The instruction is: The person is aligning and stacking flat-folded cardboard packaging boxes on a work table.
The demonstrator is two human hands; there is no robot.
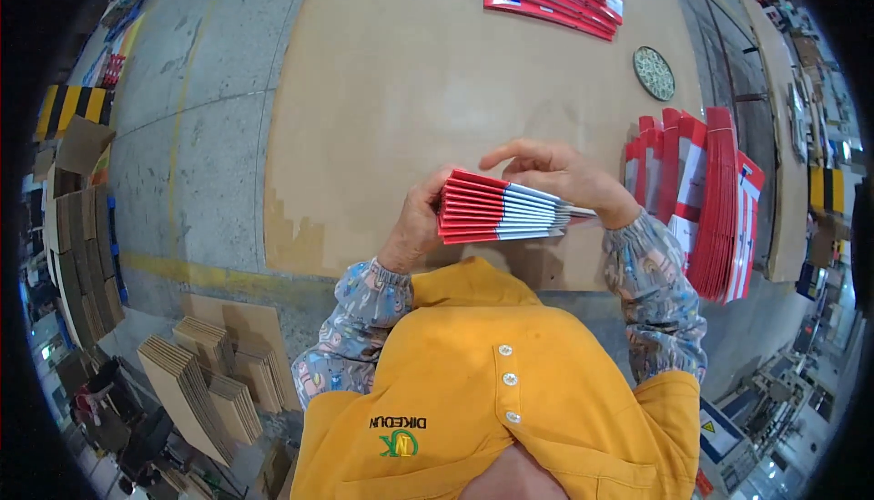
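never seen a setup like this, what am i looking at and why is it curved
There's no machine: these are a person's own bare hands, in one picture from a head-worn camera looking down. Its wide fisheye lens bends straight edges. The yellow shirt below is the wearer's. The left hand holds a stack of red-and-white folded pieces; the right hand is bent beside it, contact unclear. On the brown tabletop lie more red bundles, far and right, and a round speckled object.
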